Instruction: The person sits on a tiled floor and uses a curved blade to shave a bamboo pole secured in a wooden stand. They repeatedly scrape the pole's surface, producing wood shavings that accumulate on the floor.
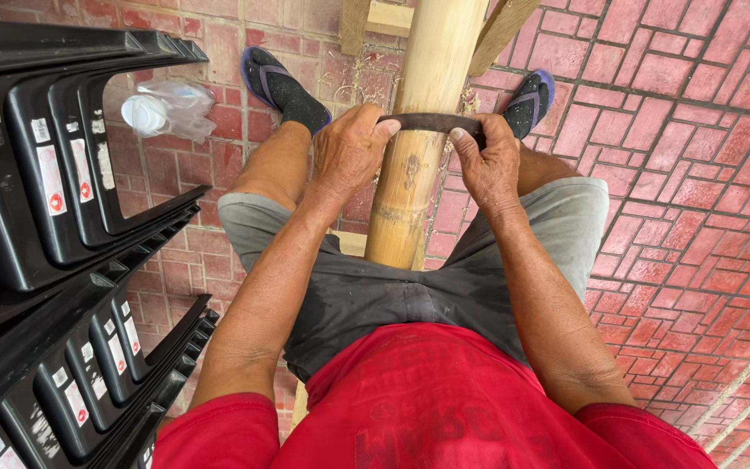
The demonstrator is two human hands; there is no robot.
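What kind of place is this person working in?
Probably an outdoor yard or patio used as a makeshift workshop. The ground is red brick paving strewn with wood shavings, black plastic chairs are stacked nearby, and both hands draw a dark blade across a bamboo pole.

floor (696, 174): red brick paving
shavings (353, 82): scattered just beyond grip, near pole base
plastic bag (167, 108): far left of grip
sandals (281, 87): flanking grip
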